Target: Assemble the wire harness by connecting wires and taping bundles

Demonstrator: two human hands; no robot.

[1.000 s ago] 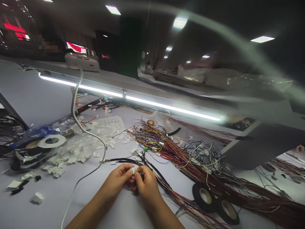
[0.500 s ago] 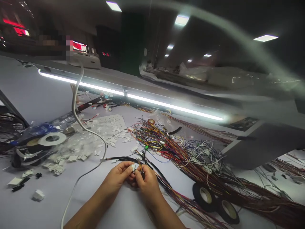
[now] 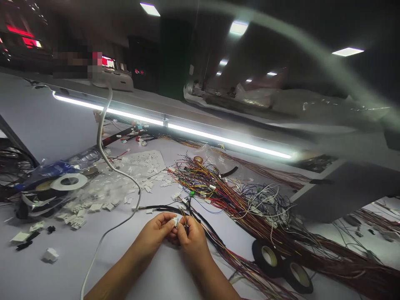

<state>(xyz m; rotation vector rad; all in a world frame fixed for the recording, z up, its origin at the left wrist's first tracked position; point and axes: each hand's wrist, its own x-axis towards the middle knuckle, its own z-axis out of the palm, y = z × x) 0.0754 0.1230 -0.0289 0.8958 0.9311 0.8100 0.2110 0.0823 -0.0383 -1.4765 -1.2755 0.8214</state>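
Barely shifted, your left hand (image 3: pixel 154 235) still pinches the unlabelled white connector (image 3: pixel 175 221) while your right hand (image 3: pixel 193 239) grips its wires (image 3: pixel 185 218).

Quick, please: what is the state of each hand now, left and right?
Left hand: closed, its grip pinching a small white connector.
Right hand: closed, its grip holding the thin wires beside that connector.

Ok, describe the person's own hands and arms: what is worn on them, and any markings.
Both the left hand and the right hand are bare: no gloves, and no rings, watch or wrist strap that can be seen. The forearms are uncovered as far as the bottom edge of the picture, with no sleeve in view. No marks or tags show.
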